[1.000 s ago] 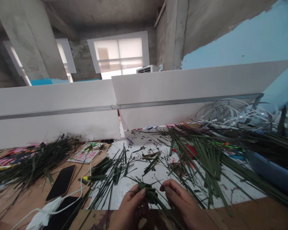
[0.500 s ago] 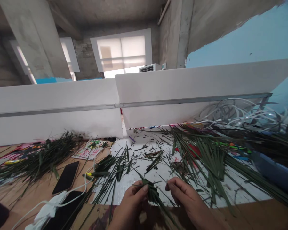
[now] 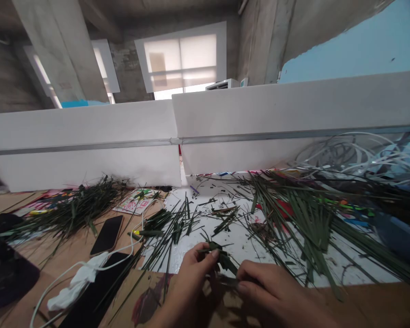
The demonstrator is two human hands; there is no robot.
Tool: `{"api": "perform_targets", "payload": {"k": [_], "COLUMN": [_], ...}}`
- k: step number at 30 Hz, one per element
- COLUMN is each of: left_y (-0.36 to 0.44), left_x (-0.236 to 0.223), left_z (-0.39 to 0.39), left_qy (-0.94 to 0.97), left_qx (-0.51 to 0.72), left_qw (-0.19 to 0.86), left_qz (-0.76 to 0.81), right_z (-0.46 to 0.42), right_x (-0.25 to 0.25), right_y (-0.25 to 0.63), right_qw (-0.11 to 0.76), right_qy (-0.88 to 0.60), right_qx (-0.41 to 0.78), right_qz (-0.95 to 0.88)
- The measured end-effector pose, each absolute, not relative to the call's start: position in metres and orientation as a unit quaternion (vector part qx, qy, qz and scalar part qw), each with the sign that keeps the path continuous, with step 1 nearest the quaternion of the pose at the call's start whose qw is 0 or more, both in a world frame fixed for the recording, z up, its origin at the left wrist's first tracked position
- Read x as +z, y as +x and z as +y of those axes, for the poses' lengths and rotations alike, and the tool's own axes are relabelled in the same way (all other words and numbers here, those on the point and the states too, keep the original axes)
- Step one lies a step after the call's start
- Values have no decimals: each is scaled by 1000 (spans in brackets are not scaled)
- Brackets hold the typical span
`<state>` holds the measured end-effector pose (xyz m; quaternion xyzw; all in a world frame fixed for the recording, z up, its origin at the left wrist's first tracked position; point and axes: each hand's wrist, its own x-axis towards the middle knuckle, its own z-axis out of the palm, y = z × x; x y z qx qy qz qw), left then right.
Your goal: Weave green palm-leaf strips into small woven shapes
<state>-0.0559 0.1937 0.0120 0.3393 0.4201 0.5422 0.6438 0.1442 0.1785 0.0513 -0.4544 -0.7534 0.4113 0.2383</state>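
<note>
Pinched between the thumb and fingers of my left hand (image 3: 200,266) is a small knotted piece of green leaf strips (image 3: 225,260), with thin ends sticking out at its top. The piece slants down to the right toward my right hand (image 3: 271,284), whose fingers are curled closed around its trailing strips. A blurred greyish sliver shows between the two hands; I cannot make out what it is. Just beyond the hands, cut leaf scraps (image 3: 225,223) lie on a white sheet (image 3: 205,241).
Long green leaves (image 3: 310,223) spread at the right, near coiled white strips (image 3: 348,152) and a blue-grey container (image 3: 399,241). At the left lie a leaf pile (image 3: 85,202), a phone (image 3: 107,234), a white cable (image 3: 133,246) and a dark object (image 3: 10,269). A white partition (image 3: 89,132) stands behind.
My right hand has moved left, from beside the leaf piece onto its trailing strips. My left hand keeps its pinch. The camera view has shifted slightly left and down.
</note>
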Motion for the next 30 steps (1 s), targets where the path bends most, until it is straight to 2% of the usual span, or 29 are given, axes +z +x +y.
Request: {"api": "perform_targets", "payload": {"k": [10, 14, 18, 22, 26, 30], "left_y": [-54, -53, -51, -51, -51, -48], "left_x": [18, 19, 16, 16, 19, 25], "left_z": [192, 190, 189, 191, 190, 181], "left_qy": [380, 357, 330, 349, 344, 231], "left_qx": [542, 546, 539, 543, 538, 530], "left_qw": [592, 607, 635, 619, 620, 664], "left_qz": [460, 454, 446, 447, 455, 474], "right_z": [182, 184, 184, 182, 181, 192], "right_x": [41, 36, 35, 36, 40, 44], "right_y": [142, 142, 140, 137, 141, 159], "right_qw": [246, 275, 261, 257, 278, 331], "right_qy": [-488, -481, -489, -497, -481, -483], "right_qx": [388, 413, 398, 378, 406, 414], "right_qz": [-742, -723, -731, -737, -725, -698]}}
